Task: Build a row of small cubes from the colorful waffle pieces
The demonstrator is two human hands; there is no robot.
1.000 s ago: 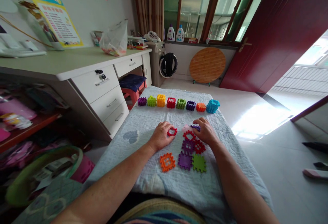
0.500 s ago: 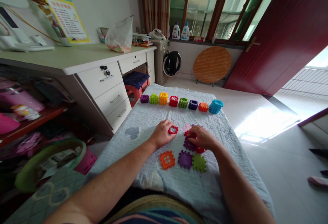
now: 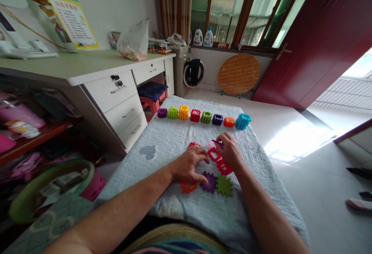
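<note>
My left hand (image 3: 190, 165) is spread with nothing in it, over an orange frame piece (image 3: 188, 186) and reaching the flat purple piece (image 3: 209, 182). Beside that purple piece lies a green one (image 3: 224, 185). My right hand (image 3: 228, 147) pinches a thin purple piece (image 3: 217, 143), seen edge-on. Just under it lie a red frame piece (image 3: 214, 153) and another red piece (image 3: 224, 167), close together. A pale pink piece (image 3: 210, 145) shows left of my right fingers. Behind my left hand, part of a red piece (image 3: 194, 145) is visible.
Several assembled cubes stand in a row at the cloth's far side, from a purple cube (image 3: 162, 112) to a blue one (image 3: 243, 121). The cloth-covered table (image 3: 174, 134) has a white desk (image 3: 95, 68) at its left. A stool (image 3: 152, 92) stands beyond.
My left hand has let go of the red piece and moved nearer to me, opening over the orange and purple pieces. My right hand has lifted a purple piece, uncovering the red ones.
</note>
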